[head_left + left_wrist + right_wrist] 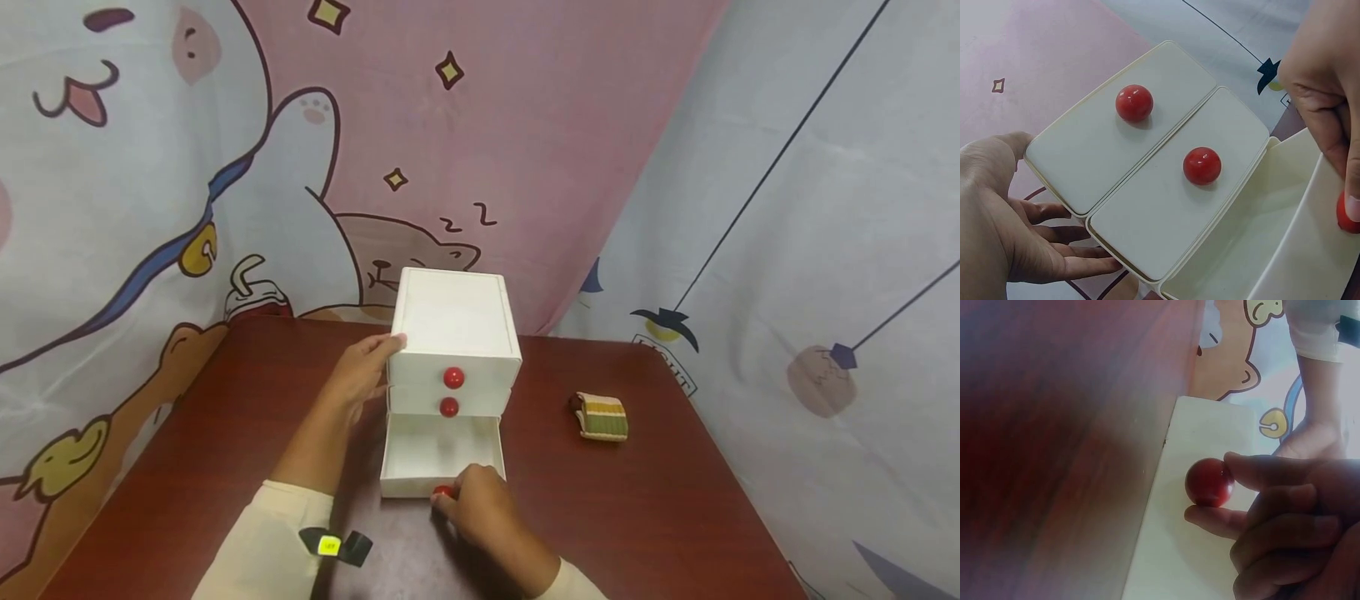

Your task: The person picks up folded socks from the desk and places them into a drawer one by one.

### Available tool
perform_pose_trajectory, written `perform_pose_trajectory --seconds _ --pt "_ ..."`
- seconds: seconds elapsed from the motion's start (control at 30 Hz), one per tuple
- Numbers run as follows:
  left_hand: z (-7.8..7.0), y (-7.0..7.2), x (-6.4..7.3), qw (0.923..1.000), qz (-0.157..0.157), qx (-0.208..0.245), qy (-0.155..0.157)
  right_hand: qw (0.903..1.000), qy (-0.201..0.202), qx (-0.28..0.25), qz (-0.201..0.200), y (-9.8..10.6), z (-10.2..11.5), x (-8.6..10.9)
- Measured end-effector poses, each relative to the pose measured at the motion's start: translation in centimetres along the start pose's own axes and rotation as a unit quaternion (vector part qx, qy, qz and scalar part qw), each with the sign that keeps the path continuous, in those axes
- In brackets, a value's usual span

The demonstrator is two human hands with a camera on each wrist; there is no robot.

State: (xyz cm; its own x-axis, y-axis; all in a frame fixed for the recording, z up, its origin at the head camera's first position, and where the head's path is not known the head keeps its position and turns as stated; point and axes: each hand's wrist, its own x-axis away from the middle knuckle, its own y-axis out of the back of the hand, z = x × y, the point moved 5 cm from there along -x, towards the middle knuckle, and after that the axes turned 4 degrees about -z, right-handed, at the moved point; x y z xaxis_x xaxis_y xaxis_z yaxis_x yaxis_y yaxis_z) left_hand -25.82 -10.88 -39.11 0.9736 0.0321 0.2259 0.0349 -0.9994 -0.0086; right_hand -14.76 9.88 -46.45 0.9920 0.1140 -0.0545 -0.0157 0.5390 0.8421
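Note:
A small white drawer cabinet (454,312) with red ball knobs stands on the table. Its bottom drawer (420,454) is pulled out, and the visible inside is bare. The upper drawers are closed, each with a red knob (1134,103) on its front. My right hand (482,504) pinches the bottom drawer's red knob (1209,482) between thumb and index finger, the other fingers curled in. Against the cabinet's left side rests my left hand (362,371), its fingers fairly straight along the wall and its thumb at the top edge.
On the brown table (637,517), to the right of the cabinet, lies a small striped object (602,417) in green, yellow and cream, with a dark round end. A printed cloth (540,125) hangs behind the table and along its sides.

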Motion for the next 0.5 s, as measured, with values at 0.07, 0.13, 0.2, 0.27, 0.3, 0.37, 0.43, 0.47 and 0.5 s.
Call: perform_pose_trajectory --seconds 0.07,0.13,0.2,0.27,0.3,0.37,0.43,0.47,0.5 --pt "0.02 0.05 -0.08 1.0 -0.001 0.0 -0.002 1.0 0.002 0.001 0.001 0.02 0.02 0.09" --pt "0.06 0.1 -0.14 1.0 -0.001 0.001 -0.002 1.0 0.004 0.003 0.002 0.05 0.06 0.17" --pt "0.08 0.11 -0.15 1.0 0.0 0.001 -0.001 1.0 0.004 0.003 0.002 0.08 0.09 0.26" --pt "0.07 0.08 -0.11 1.0 0.0 0.001 -0.001 1.0 0.004 0.003 0.0 0.11 0.07 0.35" --pt "0.06 0.06 -0.09 1.0 0.0 -0.001 -0.002 1.0 0.005 0.004 -0.001 0.11 0.06 0.41" --pt "0.03 0.06 -0.04 1.0 0.0 -0.002 -0.003 1.0 0.005 0.001 -0.003 0.16 0.05 0.53" --pt "0.02 0.07 -0.01 1.0 -0.001 -0.004 -0.003 1.0 0.007 0.0 -0.005 0.2 0.01 0.64" --pt "0.03 0.09 0.01 1.0 -0.001 -0.006 -0.003 0.9999 0.008 -0.001 -0.006 0.24 0.0 0.7" --pt "0.02 0.09 0.02 1.0 -0.002 -0.007 -0.004 0.9999 0.009 -0.002 -0.007 0.31 -0.02 0.75"
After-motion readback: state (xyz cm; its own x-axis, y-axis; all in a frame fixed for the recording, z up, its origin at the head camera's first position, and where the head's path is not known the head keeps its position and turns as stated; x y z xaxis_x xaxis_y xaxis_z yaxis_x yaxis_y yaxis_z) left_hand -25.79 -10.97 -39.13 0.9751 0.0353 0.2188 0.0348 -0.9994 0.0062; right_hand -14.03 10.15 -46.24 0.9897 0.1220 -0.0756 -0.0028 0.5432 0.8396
